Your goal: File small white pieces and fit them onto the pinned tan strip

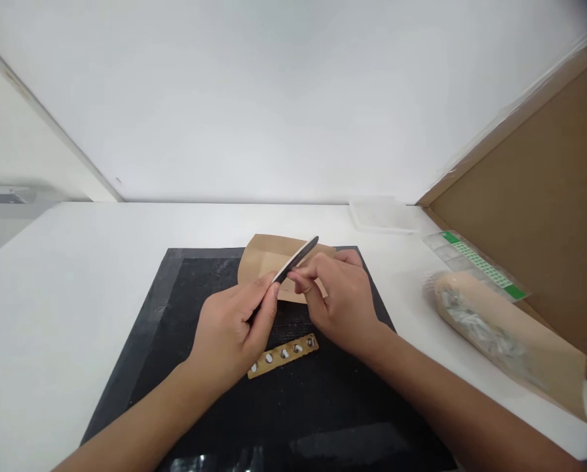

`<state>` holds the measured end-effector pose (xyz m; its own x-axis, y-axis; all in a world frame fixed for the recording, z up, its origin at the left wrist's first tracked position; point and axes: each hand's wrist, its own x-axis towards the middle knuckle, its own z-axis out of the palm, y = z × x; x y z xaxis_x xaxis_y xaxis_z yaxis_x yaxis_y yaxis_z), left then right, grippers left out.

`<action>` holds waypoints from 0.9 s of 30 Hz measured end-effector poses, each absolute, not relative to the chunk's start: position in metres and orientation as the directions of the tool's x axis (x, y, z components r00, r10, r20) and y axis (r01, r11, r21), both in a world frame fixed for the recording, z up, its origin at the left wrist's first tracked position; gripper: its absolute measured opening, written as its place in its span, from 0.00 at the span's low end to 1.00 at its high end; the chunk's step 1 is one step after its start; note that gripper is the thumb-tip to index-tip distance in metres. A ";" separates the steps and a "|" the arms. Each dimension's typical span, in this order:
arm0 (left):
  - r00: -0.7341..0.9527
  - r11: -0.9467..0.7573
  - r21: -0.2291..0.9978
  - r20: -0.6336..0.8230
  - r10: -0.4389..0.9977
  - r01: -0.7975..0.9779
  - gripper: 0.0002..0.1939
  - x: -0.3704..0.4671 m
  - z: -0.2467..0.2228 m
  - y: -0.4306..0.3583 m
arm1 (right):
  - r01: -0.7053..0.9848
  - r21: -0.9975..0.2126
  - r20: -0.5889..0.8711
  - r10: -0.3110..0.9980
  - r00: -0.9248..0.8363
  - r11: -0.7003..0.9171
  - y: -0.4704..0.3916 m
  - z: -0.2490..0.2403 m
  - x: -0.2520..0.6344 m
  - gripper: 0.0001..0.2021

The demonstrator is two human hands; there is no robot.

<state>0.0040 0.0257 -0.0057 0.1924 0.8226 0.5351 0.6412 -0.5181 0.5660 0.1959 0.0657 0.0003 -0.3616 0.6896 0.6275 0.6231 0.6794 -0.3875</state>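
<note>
My left hand (242, 314) is closed around the lower end of a nail file (298, 257), black on its face with a pale edge, tilted up to the right. My right hand (335, 292) is pinched, its fingertips touching or very close to the file's face; whatever lies between them is too small to make out. Behind both hands is a curved piece of brown paper (261, 255). Below them, on a black mat (293, 406), lies a gold strip (289, 354) with several round wells holding small whitish pieces. My left hand partly covers its left end.
On the white table (38, 328), a translucent shallow tray (382, 216) sits at the back right. Nearer stand a clear case with a green-and-white label (485, 264) and a brown paper-backed pack (500, 334) of small clear pieces. A cardboard panel (534, 183) borders the right side.
</note>
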 end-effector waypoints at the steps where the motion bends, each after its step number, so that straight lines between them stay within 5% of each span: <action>1: 0.192 -0.518 0.571 0.534 0.824 0.636 0.12 0.004 -0.006 0.026 | 0.612 -0.410 0.629 0.696 -0.348 0.676 0.065 0.002 0.197 0.13; 12: 0.178 -0.534 0.540 0.575 0.799 0.651 0.14 0.005 -0.018 0.025 | 0.176 -0.894 0.375 0.902 -0.212 0.413 0.071 0.003 0.210 0.07; 20: 0.186 -0.534 0.561 0.559 0.808 0.633 0.13 0.005 -0.021 0.025 | 0.065 -0.938 0.321 0.925 -0.203 0.340 0.075 0.000 0.214 0.09; 27: 0.202 -0.523 0.633 0.509 0.837 0.570 0.13 0.006 -0.013 0.024 | 0.378 -0.785 0.459 0.870 -0.177 0.491 0.075 -0.011 0.220 0.07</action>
<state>0.0058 0.0242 -0.0131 0.2025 0.8369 0.5086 0.5705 -0.5229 0.6333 0.2197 0.0750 -0.0110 -0.1765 0.8705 0.4595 0.3780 0.4910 -0.7849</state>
